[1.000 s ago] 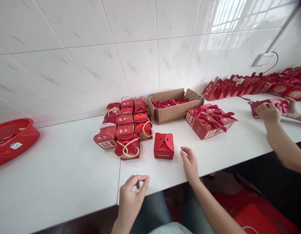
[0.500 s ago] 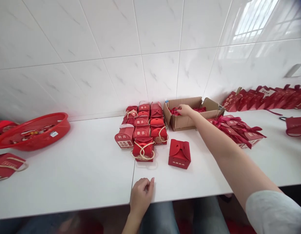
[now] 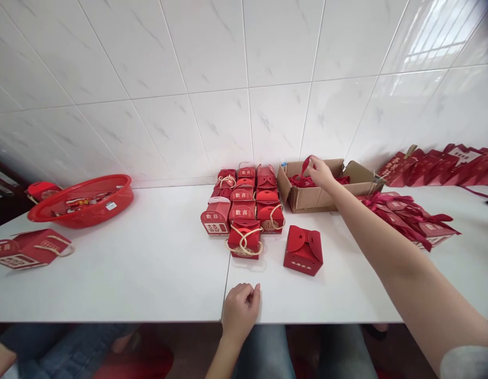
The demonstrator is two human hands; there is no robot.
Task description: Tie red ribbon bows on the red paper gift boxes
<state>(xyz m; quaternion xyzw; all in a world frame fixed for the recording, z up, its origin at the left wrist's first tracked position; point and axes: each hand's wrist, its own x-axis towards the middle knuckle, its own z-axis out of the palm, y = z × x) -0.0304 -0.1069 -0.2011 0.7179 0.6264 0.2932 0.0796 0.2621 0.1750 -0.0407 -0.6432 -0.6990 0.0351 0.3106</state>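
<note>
Above the open cardboard box (image 3: pixel 315 200), my right hand (image 3: pixel 321 171) pinches a dark red ribbon (image 3: pixel 306 166), lifting part of it out. More red ribbon lies inside the box, partly hidden by the hand and the box wall. My left hand (image 3: pixel 241 309) rests loosely curled at the table's front edge with nothing visible in it. Between the two hands stands a folded red gift box (image 3: pixel 302 251) with no ribbon or cord on it. A red box with a twisted cream cord (image 3: pixel 245 240) is just beyond my left hand.
Several red gift boxes (image 3: pixel 242 195) stand grouped against the wall. Ribbon-tied boxes (image 3: pixel 409 216) lie under my right forearm, with a row of red boxes (image 3: pixel 433 165) behind. A red plastic basket (image 3: pixel 86 216) and a corded box (image 3: pixel 34 250) are left. Another person's legs (image 3: pixel 70 350) show lower left.
My right hand has risen from inside the cardboard box, drawing up the red ribbon. The view has swung a little left. My left hand stays curled at the table edge.
</note>
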